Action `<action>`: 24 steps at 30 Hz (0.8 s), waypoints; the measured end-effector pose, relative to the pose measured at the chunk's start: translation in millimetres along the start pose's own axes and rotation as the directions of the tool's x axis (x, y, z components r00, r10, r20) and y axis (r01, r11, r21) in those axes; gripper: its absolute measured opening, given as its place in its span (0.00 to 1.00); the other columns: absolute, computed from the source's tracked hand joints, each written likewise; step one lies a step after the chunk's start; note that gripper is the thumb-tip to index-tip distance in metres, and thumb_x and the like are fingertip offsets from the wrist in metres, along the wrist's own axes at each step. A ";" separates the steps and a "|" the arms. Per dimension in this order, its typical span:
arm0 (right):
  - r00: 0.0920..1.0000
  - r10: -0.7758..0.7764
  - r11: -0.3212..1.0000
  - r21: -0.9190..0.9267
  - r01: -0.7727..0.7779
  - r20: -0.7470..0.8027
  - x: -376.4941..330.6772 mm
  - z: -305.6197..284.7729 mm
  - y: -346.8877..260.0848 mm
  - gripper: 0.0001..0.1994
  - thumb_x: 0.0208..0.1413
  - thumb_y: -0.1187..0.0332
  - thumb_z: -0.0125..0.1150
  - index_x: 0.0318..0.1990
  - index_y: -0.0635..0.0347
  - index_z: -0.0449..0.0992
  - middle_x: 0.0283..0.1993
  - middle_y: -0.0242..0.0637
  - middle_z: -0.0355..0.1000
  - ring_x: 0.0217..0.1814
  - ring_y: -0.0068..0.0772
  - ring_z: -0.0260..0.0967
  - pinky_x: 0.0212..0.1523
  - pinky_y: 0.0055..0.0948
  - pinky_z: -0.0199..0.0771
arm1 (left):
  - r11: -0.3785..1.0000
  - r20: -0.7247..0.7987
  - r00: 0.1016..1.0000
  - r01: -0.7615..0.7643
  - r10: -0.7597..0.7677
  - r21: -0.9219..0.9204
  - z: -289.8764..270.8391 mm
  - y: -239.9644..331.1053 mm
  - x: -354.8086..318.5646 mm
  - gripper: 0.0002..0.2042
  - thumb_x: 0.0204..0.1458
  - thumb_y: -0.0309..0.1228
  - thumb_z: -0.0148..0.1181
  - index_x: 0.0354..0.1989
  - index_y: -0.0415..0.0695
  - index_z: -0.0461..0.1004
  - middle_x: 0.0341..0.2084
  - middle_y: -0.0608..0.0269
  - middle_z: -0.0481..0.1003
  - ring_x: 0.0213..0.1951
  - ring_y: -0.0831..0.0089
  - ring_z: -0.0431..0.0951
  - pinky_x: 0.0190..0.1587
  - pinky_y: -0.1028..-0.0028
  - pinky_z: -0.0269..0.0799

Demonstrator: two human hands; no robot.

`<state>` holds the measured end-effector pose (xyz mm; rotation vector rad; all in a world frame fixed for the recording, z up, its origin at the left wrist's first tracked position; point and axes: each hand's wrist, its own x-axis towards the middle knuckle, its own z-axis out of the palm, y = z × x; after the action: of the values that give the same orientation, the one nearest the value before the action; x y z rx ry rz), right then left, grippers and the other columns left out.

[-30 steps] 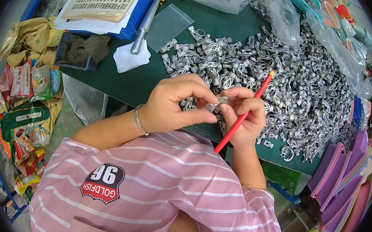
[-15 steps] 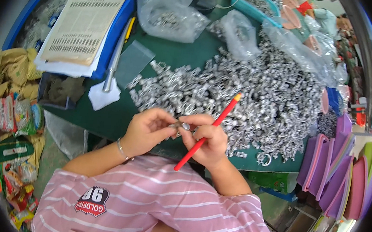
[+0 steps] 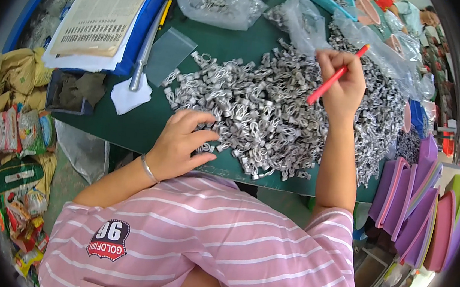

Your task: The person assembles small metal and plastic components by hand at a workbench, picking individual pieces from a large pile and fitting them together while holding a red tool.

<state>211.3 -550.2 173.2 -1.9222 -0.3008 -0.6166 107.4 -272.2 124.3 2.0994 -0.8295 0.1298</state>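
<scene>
A printed paper sheet (image 3: 103,12) lay on a blue plastic tray (image 3: 144,26). Clear plastic bags (image 3: 215,1) sat on the green tabletop (image 3: 222,42). Purple plastic trays (image 3: 416,209) stood stacked nearby.

— Where does the view look from?

— From the person's head, facing steeply down over the striped pink shirt (image 3: 205,240) onto the green table (image 3: 217,44).

— How near?

— Close: the forearms rise from the lower edge, and the heap of small metal pieces (image 3: 277,109) fills the middle.

— Any distortion?

— Yes, a wide fisheye; the table's edges bend toward the dark rim. There is only this one view.
</scene>
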 end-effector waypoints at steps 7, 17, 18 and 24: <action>0.790 -0.024 0.913 -0.308 0.266 0.612 -54.9 13.7 -33.2 0.10 0.39 0.75 0.63 0.25 0.59 0.64 0.23 0.36 0.65 0.31 0.43 0.63 0.32 0.37 0.58 | 0.980 0.028 0.999 -0.022 0.016 0.196 12.6 -21.5 -5.8 0.14 0.32 0.30 0.65 0.31 0.48 0.72 0.46 0.60 0.66 0.46 0.58 0.64 0.48 0.63 0.56; 0.902 0.132 0.958 -0.285 -0.011 0.411 -61.6 12.9 -27.4 0.13 0.36 0.86 0.59 0.24 0.62 0.61 0.30 0.37 0.70 0.33 0.40 0.65 0.35 0.33 0.64 | 0.995 -0.091 0.993 -0.064 0.071 0.078 -0.6 -21.5 4.5 0.12 0.33 0.27 0.67 0.28 0.42 0.73 0.38 0.58 0.71 0.39 0.62 0.70 0.43 0.67 0.63; 0.904 0.124 0.958 -0.286 -0.002 0.409 -58.9 12.8 -30.6 0.13 0.36 0.86 0.59 0.24 0.62 0.61 0.30 0.37 0.70 0.33 0.40 0.65 0.35 0.33 0.64 | 0.994 -0.097 0.992 -0.070 0.078 0.082 -1.7 -21.0 5.1 0.12 0.33 0.27 0.67 0.28 0.42 0.73 0.38 0.58 0.71 0.39 0.62 0.70 0.43 0.67 0.63; 0.850 -0.178 0.905 -0.257 0.339 0.495 -69.5 34.3 -42.7 0.10 0.32 0.80 0.56 0.24 0.55 0.66 0.32 0.32 0.70 0.36 0.38 0.64 0.38 0.34 0.58 | 0.806 -0.139 0.988 -0.034 -0.061 -0.591 -29.2 26.6 25.4 0.11 0.37 0.22 0.66 0.31 0.39 0.73 0.22 0.59 0.72 0.23 0.69 0.70 0.25 0.74 0.63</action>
<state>142.8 -496.6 157.5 -2.3772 -0.8222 -0.3902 116.8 -274.5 170.2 1.4790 -0.6536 0.0147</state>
